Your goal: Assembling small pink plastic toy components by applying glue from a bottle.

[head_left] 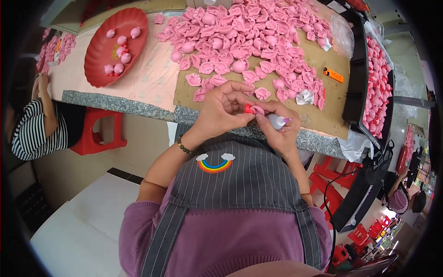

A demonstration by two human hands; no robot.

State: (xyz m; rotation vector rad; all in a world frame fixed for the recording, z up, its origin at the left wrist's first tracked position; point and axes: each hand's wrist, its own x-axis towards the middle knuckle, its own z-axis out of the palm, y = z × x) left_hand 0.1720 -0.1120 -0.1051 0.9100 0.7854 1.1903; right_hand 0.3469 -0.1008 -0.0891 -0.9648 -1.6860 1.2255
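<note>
Just above the table's front edge, my left hand (220, 110) pinches a small red piece (248, 108) between thumb and fingertips. Close against it, my right hand (285, 135) has its fingers on a pink shell-shaped part (258, 110). A small white squeeze bottle (277, 121) with a purple nozzle is tucked in that same right hand, its tip pointing right. Whether the red piece and the pink part are joined is hidden by my fingers. Beyond both hands spreads a large heap of pink hollow shells and rounded pieces (240, 37).
A red scalloped tray (94, 60) with several pink-and-red pieces stands at the left. On the right are an orange-and-black object (333, 75), crumpled white tissue (305, 97) and a black crate (355, 87) of pink-and-red pieces. Someone in a striped top (39, 131) sits far left.
</note>
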